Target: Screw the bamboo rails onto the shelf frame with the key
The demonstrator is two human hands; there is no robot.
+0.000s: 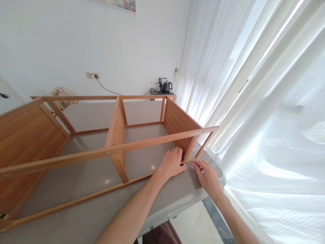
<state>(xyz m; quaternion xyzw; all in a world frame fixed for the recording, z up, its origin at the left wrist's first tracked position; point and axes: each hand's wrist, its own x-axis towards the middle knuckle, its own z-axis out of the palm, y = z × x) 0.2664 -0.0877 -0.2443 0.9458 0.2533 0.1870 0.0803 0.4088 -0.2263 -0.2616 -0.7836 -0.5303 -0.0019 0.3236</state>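
A wooden shelf frame [142,146] lies on its side on a grey-covered table [162,189]. My left hand [170,163] is closed around its lower rail near the right-hand corner, the fingers reaching inside and the thumb outside. Just right of it, my right hand [207,174] pinches a thin metal rod that looks like a hex key [189,164], held against the corner of the frame. My fingers hide most of the rod and the joint. Bolt heads [108,153] show along the upper rail.
White curtains [274,135] hang close on the right. Behind the frame, a kettle [167,86] stands on a small dark stand by the wall. A wall socket [92,75] has a cord plugged in. Dried stalks [62,92] show at the back left.
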